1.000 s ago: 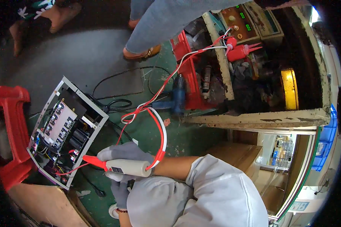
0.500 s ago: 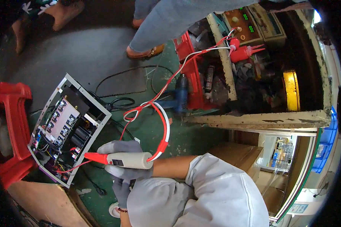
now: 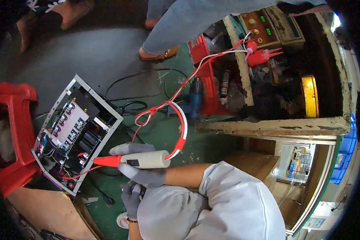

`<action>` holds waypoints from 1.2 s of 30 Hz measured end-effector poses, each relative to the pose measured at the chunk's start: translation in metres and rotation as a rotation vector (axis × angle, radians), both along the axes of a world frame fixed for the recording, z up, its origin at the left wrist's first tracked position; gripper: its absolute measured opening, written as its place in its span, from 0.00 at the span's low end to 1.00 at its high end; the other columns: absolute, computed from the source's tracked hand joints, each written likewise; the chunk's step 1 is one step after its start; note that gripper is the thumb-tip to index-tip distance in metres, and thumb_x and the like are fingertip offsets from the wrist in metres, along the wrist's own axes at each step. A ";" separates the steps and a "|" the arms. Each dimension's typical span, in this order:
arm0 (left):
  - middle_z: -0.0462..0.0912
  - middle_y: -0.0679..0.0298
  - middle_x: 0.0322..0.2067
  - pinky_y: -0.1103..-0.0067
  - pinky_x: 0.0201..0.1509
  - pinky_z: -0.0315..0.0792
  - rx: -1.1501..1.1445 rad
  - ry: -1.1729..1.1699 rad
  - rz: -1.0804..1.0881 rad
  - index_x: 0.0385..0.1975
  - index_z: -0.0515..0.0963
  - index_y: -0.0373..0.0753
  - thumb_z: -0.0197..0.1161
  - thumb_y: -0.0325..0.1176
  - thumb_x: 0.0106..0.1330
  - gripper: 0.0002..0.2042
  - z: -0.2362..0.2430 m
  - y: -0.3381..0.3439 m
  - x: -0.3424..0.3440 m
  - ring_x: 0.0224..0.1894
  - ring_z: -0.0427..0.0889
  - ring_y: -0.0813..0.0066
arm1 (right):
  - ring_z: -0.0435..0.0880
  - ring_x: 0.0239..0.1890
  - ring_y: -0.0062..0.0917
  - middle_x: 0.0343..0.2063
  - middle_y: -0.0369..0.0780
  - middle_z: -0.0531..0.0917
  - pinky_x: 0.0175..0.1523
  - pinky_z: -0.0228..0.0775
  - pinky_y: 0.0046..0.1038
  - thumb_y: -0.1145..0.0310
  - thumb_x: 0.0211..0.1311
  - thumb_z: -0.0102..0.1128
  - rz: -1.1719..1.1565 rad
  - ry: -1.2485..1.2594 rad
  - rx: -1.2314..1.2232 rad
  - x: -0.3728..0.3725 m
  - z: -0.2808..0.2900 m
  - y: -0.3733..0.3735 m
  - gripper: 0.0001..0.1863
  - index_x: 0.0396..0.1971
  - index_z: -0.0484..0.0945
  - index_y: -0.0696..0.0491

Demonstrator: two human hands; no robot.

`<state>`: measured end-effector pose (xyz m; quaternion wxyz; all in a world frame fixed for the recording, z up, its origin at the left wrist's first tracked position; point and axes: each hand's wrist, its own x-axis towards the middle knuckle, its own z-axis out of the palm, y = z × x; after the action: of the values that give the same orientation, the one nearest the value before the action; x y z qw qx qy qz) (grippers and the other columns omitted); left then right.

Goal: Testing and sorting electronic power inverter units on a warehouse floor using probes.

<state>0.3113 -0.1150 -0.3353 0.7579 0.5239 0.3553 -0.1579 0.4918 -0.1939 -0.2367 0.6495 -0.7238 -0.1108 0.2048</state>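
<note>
My right hand (image 3: 142, 176), in a grey glove, grips a cream cylindrical probe (image 3: 148, 159) with a red pointed tip (image 3: 107, 161). The tip points left at the near edge of an open metal chassis (image 3: 77, 85) full of circuit boards and wiring, lying on the green floor. A red and white cable (image 3: 183, 126) loops from the probe's rear up to a bench instrument (image 3: 264, 30) with green digits. My left hand (image 3: 131, 198), also gloved, sits just below the right hand with its fingers extended and nothing in it.
A red plastic stool (image 3: 12, 132) stands left of the chassis. A cardboard box (image 3: 44, 212) lies at lower left. Another person's leg and sandalled foot (image 3: 158, 54) stand at the top. A worn wooden shelf (image 3: 276, 126) holds tools; a blue tool (image 3: 195, 100) lies beside it.
My right hand has lifted the probe slightly while its red tip stays by the chassis's near edge. The left hand has hardly moved.
</note>
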 end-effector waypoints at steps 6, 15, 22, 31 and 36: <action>0.82 0.53 0.41 0.75 0.49 0.73 0.201 -0.051 -0.083 0.44 0.76 0.28 0.60 0.27 0.58 0.15 0.007 -0.006 0.005 0.44 0.80 0.64 | 0.82 0.42 0.28 0.42 0.44 0.82 0.49 0.74 0.29 0.67 0.55 0.58 -0.024 0.288 -0.013 -0.015 0.013 0.004 0.18 0.45 0.77 0.57; 0.80 0.57 0.41 0.76 0.49 0.71 -0.111 0.093 0.112 0.48 0.74 0.29 0.59 0.31 0.63 0.16 0.016 -0.009 0.008 0.43 0.79 0.69 | 0.80 0.47 0.29 0.46 0.46 0.81 0.51 0.73 0.31 0.64 0.60 0.52 0.069 -0.105 0.122 0.002 -0.018 -0.006 0.17 0.45 0.77 0.58; 0.79 0.55 0.46 0.77 0.50 0.72 -0.046 0.002 0.028 0.51 0.73 0.28 0.55 0.24 0.60 0.18 0.003 -0.002 0.001 0.48 0.77 0.71 | 0.83 0.41 0.28 0.46 0.41 0.82 0.47 0.75 0.29 0.73 0.54 0.55 -0.068 -0.129 -0.144 -0.010 -0.006 -0.002 0.12 0.40 0.79 0.53; 0.81 0.59 0.41 0.78 0.48 0.71 -0.095 -0.044 0.095 0.47 0.73 0.28 0.56 0.28 0.62 0.15 -0.011 -0.011 -0.004 0.43 0.77 0.74 | 0.75 0.58 0.42 0.43 0.41 0.79 0.61 0.66 0.41 0.78 0.53 0.53 -0.170 0.065 0.371 -0.012 -0.017 0.004 0.10 0.37 0.73 0.58; 0.81 0.59 0.40 0.77 0.48 0.71 -0.091 -0.054 0.108 0.46 0.74 0.29 0.56 0.30 0.62 0.15 -0.012 -0.010 -0.008 0.41 0.78 0.73 | 0.75 0.57 0.43 0.40 0.40 0.79 0.60 0.67 0.41 0.79 0.53 0.55 -0.117 0.065 0.355 -0.014 -0.016 0.001 0.07 0.33 0.74 0.56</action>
<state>0.3031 -0.1253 -0.3472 0.7978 0.4729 0.3548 -0.1185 0.4774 -0.1931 -0.2524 0.7810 -0.5961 -0.0820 0.1673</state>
